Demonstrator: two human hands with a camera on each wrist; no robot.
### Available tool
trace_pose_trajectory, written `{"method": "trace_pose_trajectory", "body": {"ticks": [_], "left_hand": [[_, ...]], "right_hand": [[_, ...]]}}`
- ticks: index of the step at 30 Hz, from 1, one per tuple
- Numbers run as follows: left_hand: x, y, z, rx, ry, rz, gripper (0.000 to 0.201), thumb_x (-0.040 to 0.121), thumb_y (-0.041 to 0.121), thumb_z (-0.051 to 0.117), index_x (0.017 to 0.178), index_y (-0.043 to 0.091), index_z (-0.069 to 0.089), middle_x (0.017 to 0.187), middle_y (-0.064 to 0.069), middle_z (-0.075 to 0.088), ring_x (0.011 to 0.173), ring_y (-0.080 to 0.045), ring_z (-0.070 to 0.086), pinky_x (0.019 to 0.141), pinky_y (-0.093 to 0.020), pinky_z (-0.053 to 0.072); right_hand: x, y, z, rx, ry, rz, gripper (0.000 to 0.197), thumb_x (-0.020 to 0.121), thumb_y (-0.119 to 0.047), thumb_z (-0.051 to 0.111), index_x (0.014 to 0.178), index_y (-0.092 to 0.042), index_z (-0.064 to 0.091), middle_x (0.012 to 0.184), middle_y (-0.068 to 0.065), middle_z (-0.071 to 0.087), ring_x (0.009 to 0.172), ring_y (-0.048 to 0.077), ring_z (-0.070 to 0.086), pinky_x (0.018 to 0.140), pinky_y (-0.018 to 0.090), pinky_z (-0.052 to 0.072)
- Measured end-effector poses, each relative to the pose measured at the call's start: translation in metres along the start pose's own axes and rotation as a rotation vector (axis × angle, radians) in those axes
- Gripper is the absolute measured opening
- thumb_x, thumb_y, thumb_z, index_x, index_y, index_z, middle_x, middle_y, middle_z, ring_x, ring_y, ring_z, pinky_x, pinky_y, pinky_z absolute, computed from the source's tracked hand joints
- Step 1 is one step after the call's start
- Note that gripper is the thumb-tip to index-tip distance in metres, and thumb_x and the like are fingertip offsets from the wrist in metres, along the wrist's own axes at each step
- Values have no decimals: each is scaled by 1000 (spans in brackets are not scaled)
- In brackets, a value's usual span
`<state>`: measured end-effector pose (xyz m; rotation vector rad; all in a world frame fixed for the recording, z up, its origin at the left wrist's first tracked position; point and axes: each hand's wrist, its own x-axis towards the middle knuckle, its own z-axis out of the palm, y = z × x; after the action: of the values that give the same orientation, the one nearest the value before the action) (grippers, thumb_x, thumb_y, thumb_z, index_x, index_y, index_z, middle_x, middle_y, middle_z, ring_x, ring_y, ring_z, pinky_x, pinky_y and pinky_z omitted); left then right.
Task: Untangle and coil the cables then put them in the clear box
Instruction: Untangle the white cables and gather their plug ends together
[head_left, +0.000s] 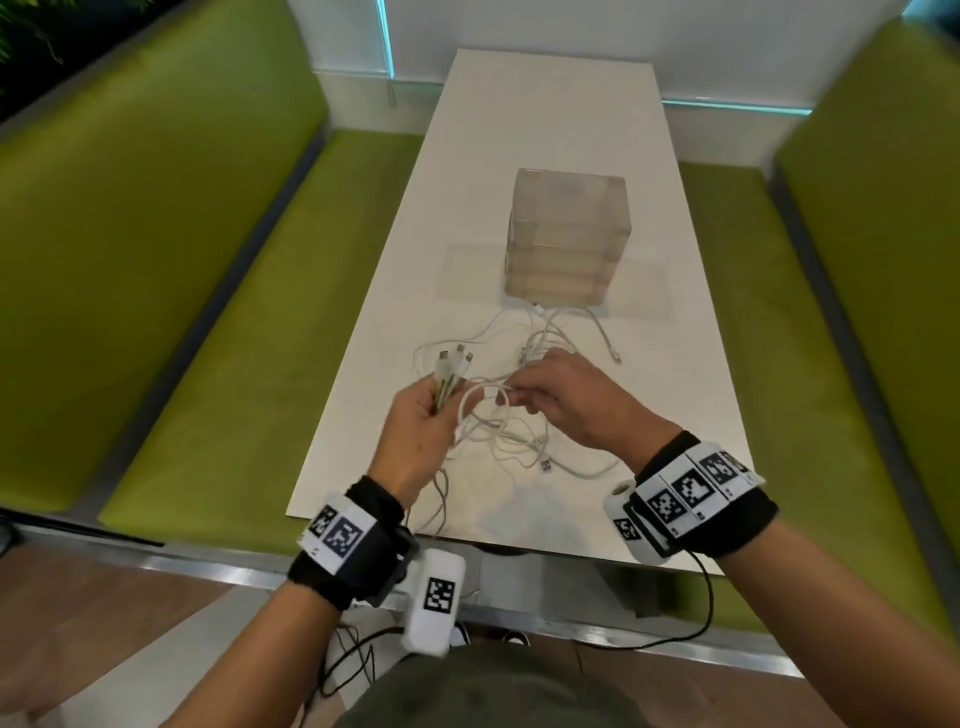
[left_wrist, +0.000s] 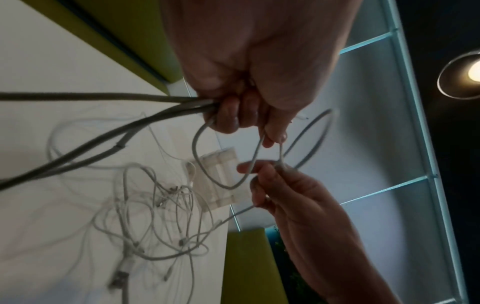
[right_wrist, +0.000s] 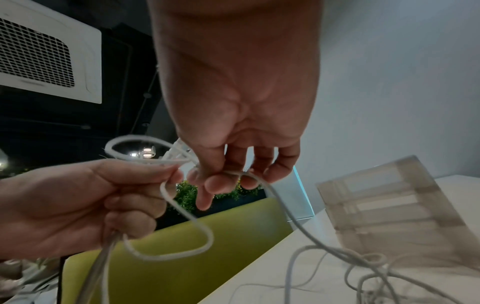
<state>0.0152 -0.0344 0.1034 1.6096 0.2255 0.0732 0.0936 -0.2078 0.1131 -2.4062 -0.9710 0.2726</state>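
Note:
A tangle of white cables (head_left: 514, 431) lies on the white table (head_left: 649, 374), in front of the clear box (head_left: 566, 239). My left hand (head_left: 421, 431) is raised above the near edge and grips a bundle of cable ends (head_left: 452, 371) whose plugs stick up past its fingers. Just to its right, my right hand (head_left: 561, 400) pinches one white cable (right_wrist: 231, 173) between thumb and fingers. In the left wrist view, cable loops (left_wrist: 221, 164) hang between the two hands. The clear box (right_wrist: 389, 216) stands closed in the right wrist view.
Green benches (head_left: 182, 291) run along both sides of the narrow table. A loose cable with a plug (head_left: 615, 357) trails toward the box's right. A small white roll (head_left: 621, 491) sits near the table's front edge by my right wrist.

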Motion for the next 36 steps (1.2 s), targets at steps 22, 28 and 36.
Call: {"method": "trace_pose_trajectory", "body": {"ticks": [22, 28, 36], "left_hand": [[-1, 15, -21, -101, -27, 5, 24, 95, 16, 53, 73, 10, 60, 46, 12, 29, 43, -7, 23, 43, -18, 25], [1, 41, -53, -250, 165, 157, 26, 93, 21, 57, 68, 18, 62, 59, -2, 36, 45, -7, 29, 44, -18, 27], [13, 18, -38, 30, 125, 40, 22, 94, 23, 57, 76, 13, 64, 46, 12, 35, 44, -8, 30, 47, -26, 28]], "right_hand": [[9, 45, 17, -249, 82, 169, 17, 91, -20, 59, 98, -10, 70, 97, 6, 64, 92, 33, 50, 77, 41, 40], [7, 83, 20, -59, 93, 392, 19, 93, -15, 55, 102, -5, 69, 102, 12, 57, 99, 29, 56, 79, 33, 41], [12, 69, 12, 50, 275, 220, 35, 88, 11, 48, 113, -5, 68, 97, 10, 63, 92, 24, 62, 77, 27, 46]]}}
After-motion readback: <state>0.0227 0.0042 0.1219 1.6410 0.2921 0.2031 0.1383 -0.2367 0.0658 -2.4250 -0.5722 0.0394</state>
